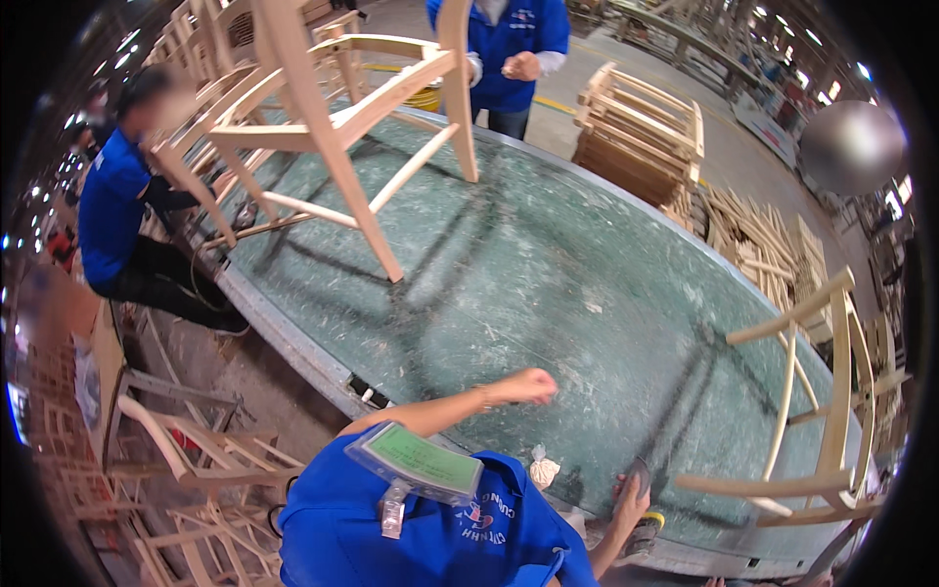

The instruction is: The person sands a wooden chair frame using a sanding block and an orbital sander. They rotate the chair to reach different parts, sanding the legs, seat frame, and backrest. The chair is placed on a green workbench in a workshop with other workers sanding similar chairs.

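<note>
Over the near middle of the green tabletop [518, 293], my left hand [529, 385] is closed with its fingers curled; I cannot make out whether anything is in it. My right hand [629, 502], lower right near the table's edge, grips a dark grey rounded pad [640, 476]. Just beside that hand lies a dark tool with a yellow rim [646, 533], partly hidden. Between my hands, a small clear bag of pale stuff [543, 470] sits on the table close to my body.
A wooden chair frame [337, 147] stands on the table at far left, another [831, 421] lies at the right end. One person in blue [127, 205] works at the left; another [504, 54] stands across. Stacked wooden frames [641, 127] and loose sticks [748, 235] are beyond.
</note>
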Motion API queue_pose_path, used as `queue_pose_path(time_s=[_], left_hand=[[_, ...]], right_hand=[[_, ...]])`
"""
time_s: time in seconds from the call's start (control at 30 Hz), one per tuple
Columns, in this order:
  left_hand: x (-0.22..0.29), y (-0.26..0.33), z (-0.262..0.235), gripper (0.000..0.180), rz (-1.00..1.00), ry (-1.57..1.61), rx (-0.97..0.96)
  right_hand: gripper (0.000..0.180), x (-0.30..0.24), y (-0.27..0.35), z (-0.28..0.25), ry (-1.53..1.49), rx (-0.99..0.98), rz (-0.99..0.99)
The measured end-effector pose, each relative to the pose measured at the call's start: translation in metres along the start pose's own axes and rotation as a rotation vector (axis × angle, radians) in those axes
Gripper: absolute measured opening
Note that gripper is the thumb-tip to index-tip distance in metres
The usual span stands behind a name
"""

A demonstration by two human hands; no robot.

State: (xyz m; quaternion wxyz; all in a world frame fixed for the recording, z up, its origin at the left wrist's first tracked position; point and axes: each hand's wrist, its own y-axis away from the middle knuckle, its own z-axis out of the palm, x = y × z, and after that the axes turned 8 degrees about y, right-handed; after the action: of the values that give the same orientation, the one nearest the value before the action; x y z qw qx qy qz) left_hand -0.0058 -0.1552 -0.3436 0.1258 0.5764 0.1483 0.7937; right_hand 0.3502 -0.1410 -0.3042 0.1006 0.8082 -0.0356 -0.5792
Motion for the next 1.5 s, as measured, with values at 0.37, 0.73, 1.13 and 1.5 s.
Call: queue_pose_path(time_s=[0.37, 0.73, 1.13, 1.5], left_hand=[[-0.021, 0.181, -0.104, 0.031, -0.027, 0.188, 0.732], [-0.033, 0.235, -0.166, 0.028, 0.069, 0.298, 0.725], [-0.007, 0.262, -0.324, 0.026, 0.329, 0.276, 0.899], [0.059, 0.285, -0.572, 0.040, 0.322, -0.843, 1.561]], right_hand=[[0.034, -0.057, 0.022, 0.151, 0.120, -0.487, -0.164], [0.039, -0.092, 0.086, 0.296, 0.050, -0.920, 0.079], [0.039, -0.239, 0.040, 0.475, -0.084, -0.664, -0.203], [0.047, -0.245, 0.059, 0.516, 0.060, -0.660, -0.166]])
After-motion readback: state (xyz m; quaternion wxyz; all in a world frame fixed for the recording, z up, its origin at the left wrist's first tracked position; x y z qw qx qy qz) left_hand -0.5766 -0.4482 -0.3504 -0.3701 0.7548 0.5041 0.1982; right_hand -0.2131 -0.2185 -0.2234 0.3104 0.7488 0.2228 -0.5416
